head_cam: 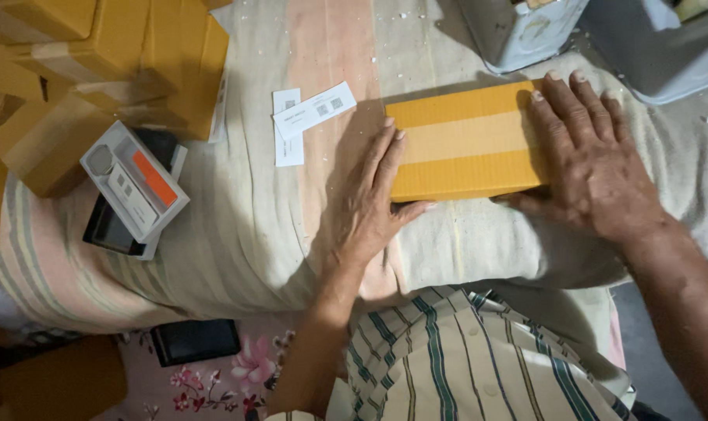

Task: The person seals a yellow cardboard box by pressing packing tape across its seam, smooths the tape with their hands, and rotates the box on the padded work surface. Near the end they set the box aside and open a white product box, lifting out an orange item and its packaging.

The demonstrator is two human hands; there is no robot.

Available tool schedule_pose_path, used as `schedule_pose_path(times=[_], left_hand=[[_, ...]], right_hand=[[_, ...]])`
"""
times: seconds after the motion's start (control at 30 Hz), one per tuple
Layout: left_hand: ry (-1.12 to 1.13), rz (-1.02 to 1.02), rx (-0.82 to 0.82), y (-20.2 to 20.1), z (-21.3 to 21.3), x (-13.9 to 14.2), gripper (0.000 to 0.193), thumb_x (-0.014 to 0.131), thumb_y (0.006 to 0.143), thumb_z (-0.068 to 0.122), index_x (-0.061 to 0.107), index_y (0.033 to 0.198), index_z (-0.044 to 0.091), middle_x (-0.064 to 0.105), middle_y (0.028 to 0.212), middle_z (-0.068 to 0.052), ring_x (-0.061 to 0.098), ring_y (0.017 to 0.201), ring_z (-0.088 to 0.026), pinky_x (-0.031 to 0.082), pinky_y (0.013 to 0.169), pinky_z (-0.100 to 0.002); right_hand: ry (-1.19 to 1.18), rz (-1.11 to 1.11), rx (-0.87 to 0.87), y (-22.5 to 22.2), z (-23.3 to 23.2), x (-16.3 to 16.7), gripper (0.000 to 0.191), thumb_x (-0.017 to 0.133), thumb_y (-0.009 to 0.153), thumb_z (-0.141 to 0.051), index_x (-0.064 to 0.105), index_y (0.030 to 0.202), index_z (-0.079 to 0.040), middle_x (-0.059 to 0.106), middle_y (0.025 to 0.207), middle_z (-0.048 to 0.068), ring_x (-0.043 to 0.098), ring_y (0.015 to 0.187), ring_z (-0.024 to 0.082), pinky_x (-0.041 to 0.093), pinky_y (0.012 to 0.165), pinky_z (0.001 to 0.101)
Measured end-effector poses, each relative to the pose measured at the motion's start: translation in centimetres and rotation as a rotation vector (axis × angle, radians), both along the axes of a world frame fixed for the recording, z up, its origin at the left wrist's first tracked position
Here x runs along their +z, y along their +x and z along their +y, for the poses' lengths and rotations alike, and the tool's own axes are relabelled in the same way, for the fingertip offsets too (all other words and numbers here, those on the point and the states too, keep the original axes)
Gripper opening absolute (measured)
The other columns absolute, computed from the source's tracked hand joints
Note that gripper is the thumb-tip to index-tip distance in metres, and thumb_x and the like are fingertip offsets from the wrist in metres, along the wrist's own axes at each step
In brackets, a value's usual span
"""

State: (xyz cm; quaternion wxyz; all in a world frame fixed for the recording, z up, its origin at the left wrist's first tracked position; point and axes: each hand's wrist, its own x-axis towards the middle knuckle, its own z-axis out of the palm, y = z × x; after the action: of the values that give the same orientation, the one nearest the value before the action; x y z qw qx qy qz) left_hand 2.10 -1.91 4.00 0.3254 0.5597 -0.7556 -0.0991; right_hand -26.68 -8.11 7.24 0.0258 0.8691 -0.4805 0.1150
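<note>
— What does the head camera show?
— A person's left hand (367, 204) lies flat and open against the left end of a taped yellow cardboard box (465, 142), gripping nothing. The right hand (592, 164), fingers spread, presses on the box's right end. The box rests on a striped cloth (237, 234).

— And around it?
— Two white labels (307, 117) lie just left of the box; farther left, a white tray of small parts (134, 181) sits beside stacked cardboard boxes (97, 62).

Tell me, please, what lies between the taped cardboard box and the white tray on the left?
Two white paper labels on the striped cloth, in the head view.
</note>
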Motion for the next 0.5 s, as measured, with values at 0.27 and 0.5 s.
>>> schedule_pose_path(times=[0.27,0.5], left_hand=[[0.073,-0.336,0.085,-5.0,-1.3,2.1,0.113,0.093,0.063,0.040,0.036,0.156,0.012,0.027,0.166,-0.007,0.021,0.156,-0.030,0.023,0.128,-0.056],[-0.036,-0.162,0.019,-2.4,-0.6,0.5,0.107,0.090,0.071,0.043,0.039,0.159,0.010,0.033,0.169,-0.006,0.028,0.160,-0.030,0.030,0.132,-0.041]], right_hand=[[-0.081,0.386,0.108,7.6,1.0,2.1,0.116,0.064,0.074,-0.078,0.039,0.155,0.000,0.030,0.164,0.021,0.022,0.155,0.035,0.012,0.126,0.0506],[-0.075,0.301,0.125,3.8,-0.2,0.1,0.111,0.061,0.076,-0.069,0.029,0.163,-0.006,0.026,0.168,0.013,0.020,0.156,0.027,0.014,0.129,0.0449]])
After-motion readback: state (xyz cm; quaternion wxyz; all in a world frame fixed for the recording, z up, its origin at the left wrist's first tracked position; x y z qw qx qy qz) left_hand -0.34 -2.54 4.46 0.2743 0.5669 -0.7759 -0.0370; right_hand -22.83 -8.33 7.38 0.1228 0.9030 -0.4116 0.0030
